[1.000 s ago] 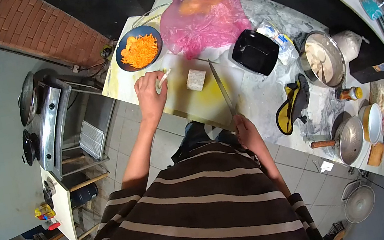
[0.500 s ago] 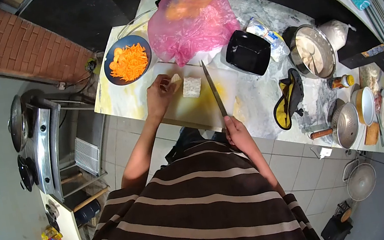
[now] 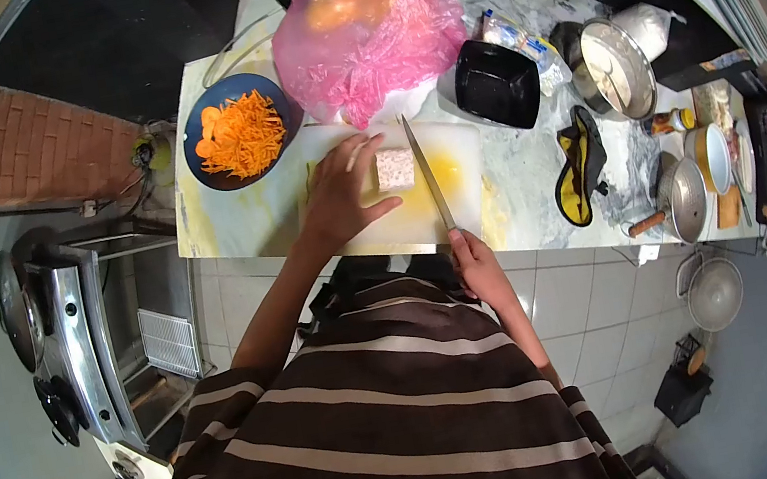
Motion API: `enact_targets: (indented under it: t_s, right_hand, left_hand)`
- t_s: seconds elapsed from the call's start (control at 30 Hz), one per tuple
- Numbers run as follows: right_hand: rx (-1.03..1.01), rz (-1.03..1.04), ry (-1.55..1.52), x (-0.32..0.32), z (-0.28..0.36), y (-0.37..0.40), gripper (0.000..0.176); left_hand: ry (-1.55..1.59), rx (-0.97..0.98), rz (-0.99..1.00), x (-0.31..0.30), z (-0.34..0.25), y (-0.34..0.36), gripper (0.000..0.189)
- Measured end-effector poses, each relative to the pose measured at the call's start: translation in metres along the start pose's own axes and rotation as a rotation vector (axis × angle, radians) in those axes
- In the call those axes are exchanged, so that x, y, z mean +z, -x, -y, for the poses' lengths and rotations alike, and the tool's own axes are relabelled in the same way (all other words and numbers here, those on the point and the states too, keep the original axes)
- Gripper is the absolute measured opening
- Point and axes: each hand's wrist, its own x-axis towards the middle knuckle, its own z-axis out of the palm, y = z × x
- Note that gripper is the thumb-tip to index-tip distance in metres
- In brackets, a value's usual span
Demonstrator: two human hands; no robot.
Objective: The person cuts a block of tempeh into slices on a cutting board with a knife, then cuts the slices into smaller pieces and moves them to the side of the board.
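On a white cutting board with a yellow stain sits a pale, speckled block. My left hand is just left of the block, its fingers spread; a small pale piece shows by the fingertips, and whether they touch it I cannot tell. The fingers of my right hand are wrapped round the handle of a long knife. Its blade points away from me over the board, right of the block.
Shredded and sliced carrots fill a dark plate at the left. Behind the board lies a pink plastic bag. To the right are a black square bowl, a yellow-black cloth item, a steel pot and a wooden-handled pan.
My left hand has opened from a pinch, fingers now spread beside the block. The whole view has shifted a little. My right hand still holds the knife.
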Motion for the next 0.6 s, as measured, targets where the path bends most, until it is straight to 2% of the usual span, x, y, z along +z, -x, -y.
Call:
enact_targets:
  t_s: [0.07, 0.1, 0.17, 0.23, 0.27, 0.33, 0.5, 0.6]
  right_hand:
    - [-0.004, -0.04, -0.002, 0.011, -0.002, 0.003, 0.055]
    - [-0.049, -0.076, -0.008, 0.016, -0.006, 0.004, 0.052]
    - [-0.093, -0.13, -0.023, 0.028, -0.005, 0.006, 0.049]
    - [-0.238, -0.304, 0.21, 0.041, 0.001, 0.017, 0.039]
    - [-0.253, -0.314, 0.194, 0.045, 0.001, 0.018, 0.03]
    - [-0.246, -0.368, 0.191, 0.056, 0.004, 0.023, 0.028]
    - [-0.249, -0.39, 0.184, 0.071, 0.017, 0.03, 0.026]
    - [-0.243, -0.382, 0.137, 0.078, 0.02, 0.032, 0.025]
  left_hand:
    - [-0.135, 0.169, 0.099, 0.008, -0.003, -0.01, 0.071]
    - [-0.125, 0.182, 0.102, 0.015, 0.003, -0.012, 0.071]
    - [-0.26, 0.157, 0.219, 0.034, 0.018, -0.014, 0.07]
    - [-0.223, 0.152, 0.247, 0.034, 0.019, -0.015, 0.069]
    - [-0.172, 0.125, 0.256, 0.032, 0.019, -0.015, 0.067]
    - [-0.125, 0.11, 0.277, 0.027, 0.021, -0.013, 0.066]
    - [-0.123, 0.2, 0.165, 0.016, 0.009, -0.004, 0.07]
    - [-0.138, 0.219, 0.173, 0.015, 0.014, -0.004, 0.068]
